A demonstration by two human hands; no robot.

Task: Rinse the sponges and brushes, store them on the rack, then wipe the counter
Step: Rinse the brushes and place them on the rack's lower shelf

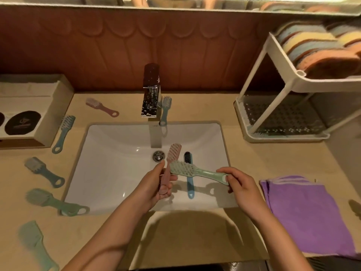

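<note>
Gripping with left hand [154, 186] a pink brush [173, 153] upright, pinching with right hand [241, 182] fingers [226, 170] a green brush [185, 169] handle, both over the sink [117, 163].

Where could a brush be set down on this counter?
Bare counter lies between the sink, rack and cloth, and between tap and rack. The left side is crowded with brushes.

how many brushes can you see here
9. Left counter: pink brush, blue brush, grey brush, green brush, corner brush. Teal brush beside the faucet, dark-bristled brush in the sink. Left hand holds a rose brush, right hand a mint brush. Others may be hidden.
</note>
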